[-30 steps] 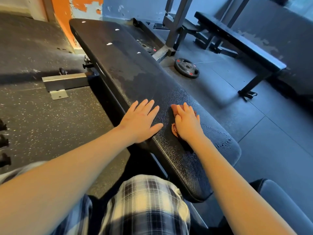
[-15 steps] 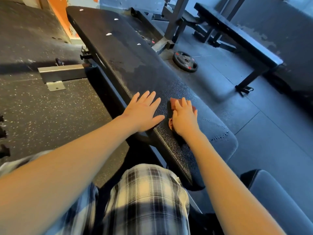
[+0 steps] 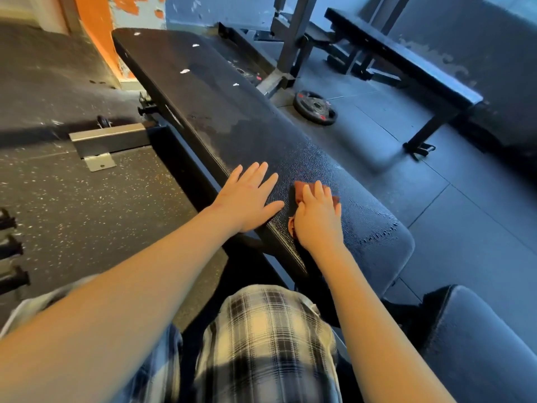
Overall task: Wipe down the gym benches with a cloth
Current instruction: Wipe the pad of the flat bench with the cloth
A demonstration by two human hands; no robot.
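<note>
Bench [image 3: 203,91] edge under left hand [image 3: 250,199]; cloth [image 3: 299,189] mid-pad

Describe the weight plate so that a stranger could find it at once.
Start at the long black bench in the middle. To its right, on the grey floor, lies a weight plate. It is the only round, flat thing there, dark with red marks.

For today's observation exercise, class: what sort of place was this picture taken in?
Most likely a gym: a long padded bench, a weight plate lying on the floor, and a second bench behind.
</note>
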